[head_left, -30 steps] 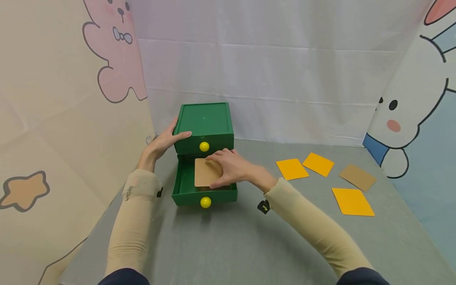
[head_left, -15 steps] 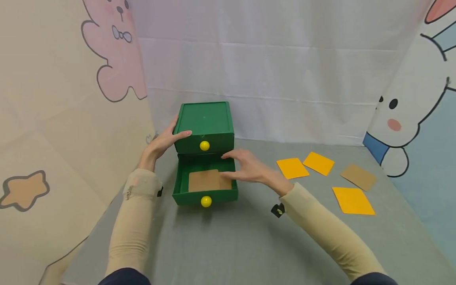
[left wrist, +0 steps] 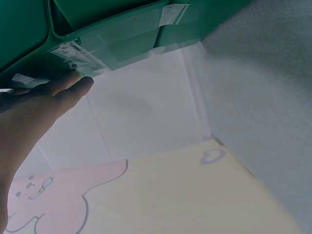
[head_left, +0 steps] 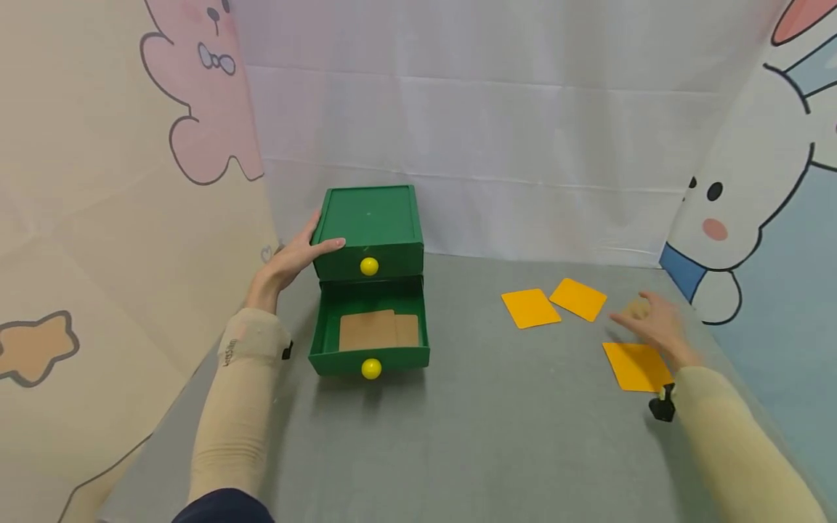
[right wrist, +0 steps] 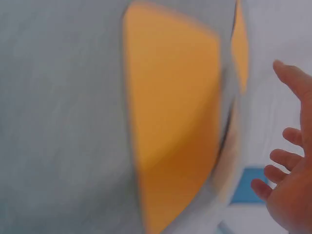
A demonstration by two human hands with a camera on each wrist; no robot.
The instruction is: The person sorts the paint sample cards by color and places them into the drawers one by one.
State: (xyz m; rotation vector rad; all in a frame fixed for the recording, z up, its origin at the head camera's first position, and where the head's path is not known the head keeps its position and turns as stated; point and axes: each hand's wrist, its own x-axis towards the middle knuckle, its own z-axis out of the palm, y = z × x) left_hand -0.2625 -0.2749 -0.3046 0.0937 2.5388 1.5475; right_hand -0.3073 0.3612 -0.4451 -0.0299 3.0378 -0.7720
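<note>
My left hand (head_left: pixel 288 263) rests on the left side of a green two-drawer box (head_left: pixel 369 218), its thumb along the top front edge. In the left wrist view, its straight fingers touch the box's taped green side. The lower drawer (head_left: pixel 418 357) is pulled out and holds overlapping tan cards (head_left: pixel 368 330). The upper drawer is closed, with a yellow knob (head_left: pixel 369 266). Far to the right, my right hand (head_left: pixel 659 327) hovers over another tan card (head_left: pixel 637 309), partly hidden by it. Thumb and fingers are spread with nothing held. An orange card (head_left: pixel 634 367) lies just beneath.
Two more orange cards (head_left: pixel 531 308) lie left of the right hand on the grey table (head_left: pixel 497 436). A white cloth (head_left: pixel 497 167) hangs behind the table. Sheets printed with a bear (head_left: pixel 212 116) and a rabbit (head_left: pixel 726 174) stand at the sides.
My right hand has left the lower drawer and swung right to the loose cards. The tan card it held now lies in the drawer. My left hand stays on the box.
</note>
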